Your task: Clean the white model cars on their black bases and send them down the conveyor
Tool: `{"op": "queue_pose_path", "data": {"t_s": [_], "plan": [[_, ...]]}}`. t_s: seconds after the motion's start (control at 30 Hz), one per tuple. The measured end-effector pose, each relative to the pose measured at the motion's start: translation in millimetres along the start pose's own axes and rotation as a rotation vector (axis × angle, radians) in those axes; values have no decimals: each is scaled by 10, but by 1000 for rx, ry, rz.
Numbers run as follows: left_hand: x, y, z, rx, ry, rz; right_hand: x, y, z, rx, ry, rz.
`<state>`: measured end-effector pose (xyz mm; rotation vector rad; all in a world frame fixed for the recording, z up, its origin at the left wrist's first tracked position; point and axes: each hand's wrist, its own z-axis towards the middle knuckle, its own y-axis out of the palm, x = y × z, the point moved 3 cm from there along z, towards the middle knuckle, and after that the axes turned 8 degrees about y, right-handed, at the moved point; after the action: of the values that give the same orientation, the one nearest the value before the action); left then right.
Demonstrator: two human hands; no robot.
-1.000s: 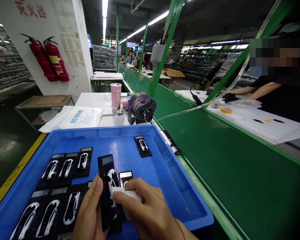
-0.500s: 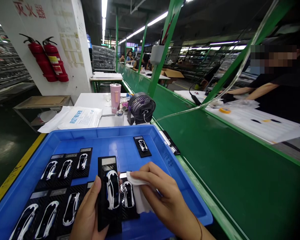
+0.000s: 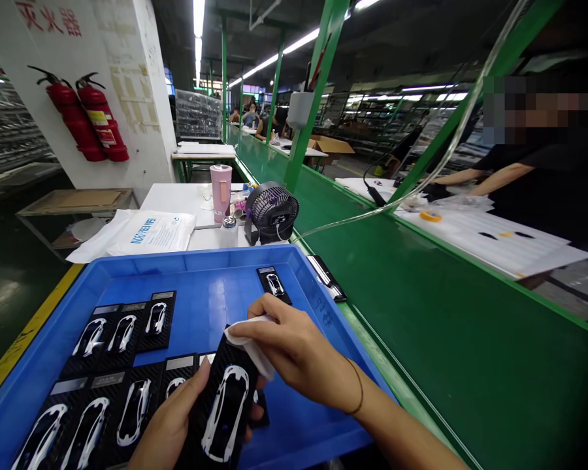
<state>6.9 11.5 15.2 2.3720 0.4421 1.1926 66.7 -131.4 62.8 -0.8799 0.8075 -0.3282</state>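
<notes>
My left hand (image 3: 176, 418) is closed round a black base with a white-and-black model car (image 3: 227, 414) on it, tilted above the tray. In my right hand (image 3: 298, 356) is a folded white cloth (image 3: 255, 344), pinched between thumb and fingers and pressed on the upper end of the base, covering its plate. Below lies a blue plastic tray (image 3: 191, 260) with several similar model cars on black bases, such as a model car (image 3: 122, 333) in the left rows. One model car (image 3: 274, 283) lies apart at the tray's far right. Another, behind the held one, is mostly hidden.
Beyond the tray stand a black fan (image 3: 273, 212), a pink tumbler (image 3: 221, 194) and a white packet of wipers (image 3: 151, 232). A green conveyor belt (image 3: 421, 287) runs along the right. Across it, a person in dark clothes works at a white table (image 3: 500, 245).
The right hand has moved left and up, bringing the cloth onto the top of the base. The left hand has tilted the held model car to the right and lowered it slightly.
</notes>
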Motion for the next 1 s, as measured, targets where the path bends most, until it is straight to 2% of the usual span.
{"op": "queue_pose_path", "data": {"t_s": [0.2, 0.3, 0.43, 0.57, 0.67, 0.87, 1.0], "plan": [[71, -42, 39, 66, 19, -75, 62, -38, -55, -83, 6, -184], [80, -103, 115, 94, 89, -143, 142, -120, -163, -6, 60, -135], [125, -131, 215, 122, 229, -319, 133, -143, -289, 160, 130, 74], [174, -111, 251, 160, 333, -379, -88, 5, -342, 230, 118, 254], [184, -88, 246, 173, 395, -384, -229, 161, -363, 273, 85, 291], [158, -38, 205, 198, 473, -421, -287, 417, -401, 339, 111, 73], [117, -18, 208, 194, 486, -479, -453, 520, -383, 413, 39, -47]]}}
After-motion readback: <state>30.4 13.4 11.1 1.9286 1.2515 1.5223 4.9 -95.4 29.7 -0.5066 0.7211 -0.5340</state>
